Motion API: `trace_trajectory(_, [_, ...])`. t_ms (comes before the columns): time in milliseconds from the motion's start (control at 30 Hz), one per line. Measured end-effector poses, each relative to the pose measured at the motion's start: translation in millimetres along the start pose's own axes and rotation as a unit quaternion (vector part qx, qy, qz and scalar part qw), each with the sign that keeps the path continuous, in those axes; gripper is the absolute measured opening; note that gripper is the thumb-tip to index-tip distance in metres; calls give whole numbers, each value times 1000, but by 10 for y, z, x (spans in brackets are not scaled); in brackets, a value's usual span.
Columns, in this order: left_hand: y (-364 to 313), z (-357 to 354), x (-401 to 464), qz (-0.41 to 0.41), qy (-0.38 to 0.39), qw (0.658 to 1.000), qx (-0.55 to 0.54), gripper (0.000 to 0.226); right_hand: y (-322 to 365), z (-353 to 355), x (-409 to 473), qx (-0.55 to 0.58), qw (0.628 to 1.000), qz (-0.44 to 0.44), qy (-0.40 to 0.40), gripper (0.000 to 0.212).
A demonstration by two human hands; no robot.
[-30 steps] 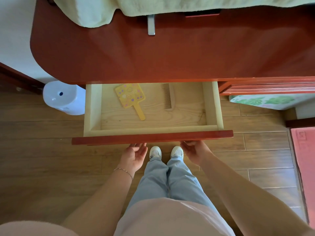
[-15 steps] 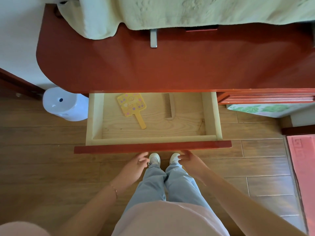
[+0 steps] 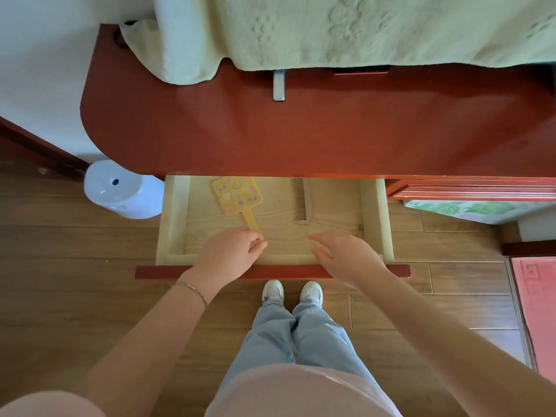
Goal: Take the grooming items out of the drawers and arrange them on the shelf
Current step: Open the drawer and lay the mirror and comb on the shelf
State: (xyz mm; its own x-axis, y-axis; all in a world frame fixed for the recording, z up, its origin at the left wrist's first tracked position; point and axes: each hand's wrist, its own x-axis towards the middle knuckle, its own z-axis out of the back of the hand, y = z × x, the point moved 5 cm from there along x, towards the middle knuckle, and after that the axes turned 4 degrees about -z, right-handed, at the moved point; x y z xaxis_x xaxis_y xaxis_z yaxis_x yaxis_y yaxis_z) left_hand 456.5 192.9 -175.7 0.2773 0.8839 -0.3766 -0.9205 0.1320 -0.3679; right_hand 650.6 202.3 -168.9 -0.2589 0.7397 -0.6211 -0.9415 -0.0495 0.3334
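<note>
You had the drawer point(image 3: 171, 224) pulled open, with the yellow hand mirror point(image 3: 236, 195) and brown comb point(image 3: 299, 198) lying inside, neither lifted yet; the shelf held neither. Your left hand point(image 3: 228, 254) hovered at the mirror's handle, fingers loosely curled, gripping nothing. Your right hand point(image 3: 343, 254) reached in, fingers spread, empty. No writing was legible.

Mirror handle point(image 3: 252, 221) tip under left hand point(image 3: 230, 254)

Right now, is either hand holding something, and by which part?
Nothing is held. The left hand is at the yellow mirror's handle tip; the right hand is open above the drawer.
</note>
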Motion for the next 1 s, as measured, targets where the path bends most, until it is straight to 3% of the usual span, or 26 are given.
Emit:
trace_trajectory(100, [124,-194,-30,34,42,998,39,43,-126,-62,114,-26,998,-32,37,42])
trace_trajectory(200, [171,-283,-45,54,27,998,33,46,-169,-72,143,-14,998,-50,38,42])
trace_trajectory(400, [271,-211,294,117,4,993,-27,29,-162,-51,601,36,992,-122,-15,36])
trace_trajectory(500, [389,-269,538,175,37,982,-56,32,-146,-51,883,66,983,-170,-32,36])
trace_trajectory(733, [550,-444,821,242,112,963,-30,58,-116,-47,1218,76,965,-232,-94,65])
trace_trajectory(1000, [564,-523,777,277,60,958,-48,38,-171,-113,1308,146,953,-260,-60,54])
